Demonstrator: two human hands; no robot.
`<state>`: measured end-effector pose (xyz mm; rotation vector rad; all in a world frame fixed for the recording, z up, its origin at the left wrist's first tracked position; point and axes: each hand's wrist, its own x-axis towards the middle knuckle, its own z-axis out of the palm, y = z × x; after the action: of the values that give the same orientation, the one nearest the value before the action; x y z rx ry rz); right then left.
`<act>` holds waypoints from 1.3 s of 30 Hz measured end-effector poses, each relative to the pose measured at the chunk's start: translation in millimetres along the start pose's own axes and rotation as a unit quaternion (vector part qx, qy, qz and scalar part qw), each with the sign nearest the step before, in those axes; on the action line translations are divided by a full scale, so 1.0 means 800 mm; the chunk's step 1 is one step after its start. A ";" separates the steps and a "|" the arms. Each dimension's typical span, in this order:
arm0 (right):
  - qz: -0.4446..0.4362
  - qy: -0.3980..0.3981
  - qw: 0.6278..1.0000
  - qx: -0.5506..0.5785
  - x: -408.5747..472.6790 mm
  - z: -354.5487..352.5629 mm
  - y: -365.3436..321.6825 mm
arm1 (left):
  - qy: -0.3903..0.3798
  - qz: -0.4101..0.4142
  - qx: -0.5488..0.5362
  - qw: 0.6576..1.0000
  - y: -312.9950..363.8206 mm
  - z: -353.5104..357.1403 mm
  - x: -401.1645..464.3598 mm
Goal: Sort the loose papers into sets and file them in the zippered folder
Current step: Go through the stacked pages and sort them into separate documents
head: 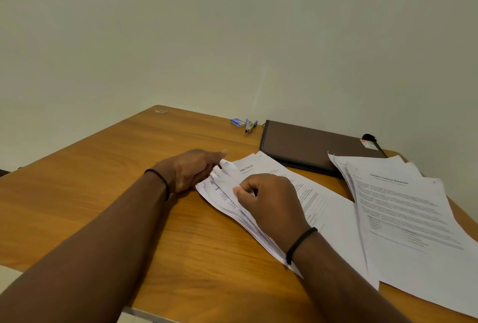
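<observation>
A stack of printed white papers (pixel 326 209) lies on the wooden table (pixel 129 167), its upper left corner curled and fanned. My left hand (pixel 192 168) rests at that corner with its fingertips against the curled sheets. My right hand (pixel 269 198) lies on top of the stack, thumb and fingers pinching the edges of the upper sheets. A second pile of papers (pixel 408 214) headed with a financial statement sits to the right. The brown zippered folder (pixel 310 145) lies closed at the back, partly under both piles.
A small blue box (pixel 238 122) and a stapler (pixel 250 126) sit near the table's far edge, left of the folder. A pale wall rises close behind the table. The left half of the tabletop is bare wood.
</observation>
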<state>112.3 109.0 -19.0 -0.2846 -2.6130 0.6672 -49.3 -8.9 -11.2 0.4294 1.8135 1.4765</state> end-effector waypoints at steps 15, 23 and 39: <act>0.024 0.083 0.992 0.088 0.001 -0.005 0.009 | -0.018 -0.018 0.055 0.998 0.004 -0.007 0.000; -0.001 -0.046 0.999 0.011 -0.002 0.001 0.003 | -0.022 -0.010 0.047 0.999 -0.001 -0.014 0.004; -0.001 -0.035 0.999 -0.026 0.003 0.001 -0.001 | -0.027 -0.016 0.015 0.999 -0.002 -0.013 0.002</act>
<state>109.9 108.7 -18.4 -0.2782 -2.6993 0.6194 -57.4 -15.1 -12.3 0.4496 1.7927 1.4050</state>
